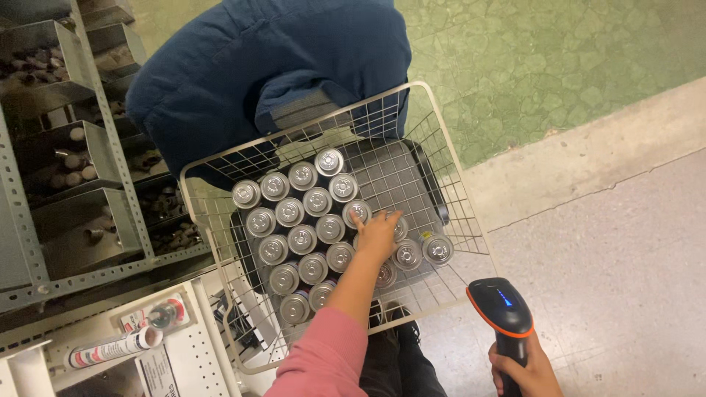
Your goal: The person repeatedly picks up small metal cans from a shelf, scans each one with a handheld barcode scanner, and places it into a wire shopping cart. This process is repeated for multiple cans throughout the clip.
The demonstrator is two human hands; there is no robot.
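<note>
Roughly twenty silver cans (302, 239) stand upright, tops up, packed in rows inside wire basket (441, 140). Blue jacket (272, 66) lies behind; metal shelving (66, 147) at left. Left hand (379, 235) rests on the cans, fingers spread. Right hand (526, 371) wraps the barcode scanner (504, 309), which stands upright with its head pointing away.

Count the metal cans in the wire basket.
About 21 cans, upright and packed in rows filling the wire basket's left and middle; the left hand covers some, so more may be hidden.
</note>
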